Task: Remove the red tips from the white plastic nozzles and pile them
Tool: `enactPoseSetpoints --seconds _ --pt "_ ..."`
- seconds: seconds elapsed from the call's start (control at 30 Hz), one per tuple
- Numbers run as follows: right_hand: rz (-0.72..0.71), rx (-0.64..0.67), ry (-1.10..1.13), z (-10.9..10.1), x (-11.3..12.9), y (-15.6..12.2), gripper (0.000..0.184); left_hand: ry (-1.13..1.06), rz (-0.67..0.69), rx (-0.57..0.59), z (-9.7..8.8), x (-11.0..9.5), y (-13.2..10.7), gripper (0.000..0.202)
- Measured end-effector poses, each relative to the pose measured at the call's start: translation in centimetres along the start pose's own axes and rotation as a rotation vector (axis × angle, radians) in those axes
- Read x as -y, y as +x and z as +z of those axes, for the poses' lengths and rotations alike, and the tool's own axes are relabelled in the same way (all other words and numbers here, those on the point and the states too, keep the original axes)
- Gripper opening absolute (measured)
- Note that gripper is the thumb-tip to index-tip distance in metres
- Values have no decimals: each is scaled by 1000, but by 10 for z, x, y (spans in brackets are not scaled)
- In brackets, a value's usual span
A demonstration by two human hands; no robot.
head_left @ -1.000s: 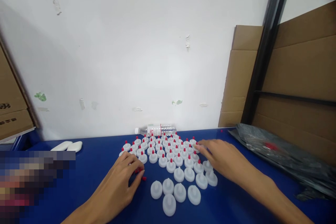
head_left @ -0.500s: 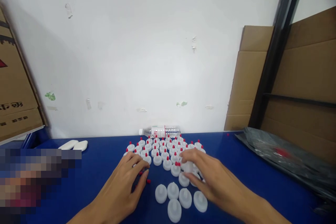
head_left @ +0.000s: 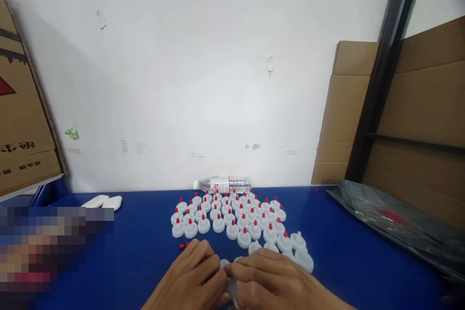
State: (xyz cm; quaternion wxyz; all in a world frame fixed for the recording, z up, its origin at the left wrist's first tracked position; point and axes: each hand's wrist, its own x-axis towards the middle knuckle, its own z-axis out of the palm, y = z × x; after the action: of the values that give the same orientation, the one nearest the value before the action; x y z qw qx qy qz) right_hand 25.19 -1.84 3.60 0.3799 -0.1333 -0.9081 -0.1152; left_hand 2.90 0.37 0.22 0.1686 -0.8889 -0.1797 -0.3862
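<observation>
Both my hands meet low in the middle, close to me. My left hand [head_left: 196, 278] and my right hand [head_left: 271, 278] have their fingers closed around a white translucent nozzle cap [head_left: 232, 289], mostly hidden between them. Whether it bears a red tip cannot be made out. Just beyond my left fingers lie small red tips [head_left: 181, 246]. Past the hands stand rows of white nozzle caps with red tips on top [head_left: 218, 224]. Nearer, several caps without red tips [head_left: 298, 240] stand beside and partly behind my right hand.
A clear plastic bottle [head_left: 222, 185] lies on its side against the wall. Two white rounded objects [head_left: 111, 203] sit on the blue table [head_left: 138, 247] at the left. Grey plastic bags [head_left: 385, 213] lie at the right. Cardboard [head_left: 329, 126] leans by a dark post.
My right hand has moved from the cap rows back towards me, and my left hand has moved right and nearer. They now meet at one cap. A red-tipped cap shows where my right hand was.
</observation>
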Motion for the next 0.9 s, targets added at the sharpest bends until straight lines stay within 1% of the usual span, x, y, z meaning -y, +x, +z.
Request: enactPoseSetpoints --seconds 0.13,0.2,0.27,0.3,0.33,0.4,0.47,0.53,0.6,0.7,0.8,0.87,0.9 --pt "5 47 -65 -5 4 5 19 -75 -46 7 1 0 2 38" --pt "-25 29 -121 -10 0 3 20 -137 -85 10 -4 -1 3 41" --pt "-40 -2 -195 -18 -10 -3 20 -188 -175 29 -14 -1 3 41" --pt "-16 -11 -233 -24 -17 -6 19 -201 -244 51 -20 0 3 40" --pt "47 -24 -262 -31 -25 -9 20 -205 -317 76 -26 2 3 37" --pt "276 -29 -299 -43 -41 -15 17 -187 -440 124 -36 6 5 34" --pt "502 -7 -355 -52 -54 -20 18 -165 -485 186 -41 13 7 35" --pt "659 55 -429 -55 -64 -25 23 -147 -526 253 -40 19 8 37" --pt "754 147 -501 -53 -71 -32 26 -136 -588 311 -37 24 9 37" --pt "852 329 -570 -48 -75 -40 26 -145 -662 375 -34 29 8 38" --pt "930 538 -565 -45 -74 -41 36 -160 -687 394 -33 31 7 37" --pt "976 634 -527 -46 -70 -39 44 -166 -687 396 -32 31 6 36" --pt "995 656 -506 -46 -68 -37 46 -170 -685 399 -32 31 5 36"
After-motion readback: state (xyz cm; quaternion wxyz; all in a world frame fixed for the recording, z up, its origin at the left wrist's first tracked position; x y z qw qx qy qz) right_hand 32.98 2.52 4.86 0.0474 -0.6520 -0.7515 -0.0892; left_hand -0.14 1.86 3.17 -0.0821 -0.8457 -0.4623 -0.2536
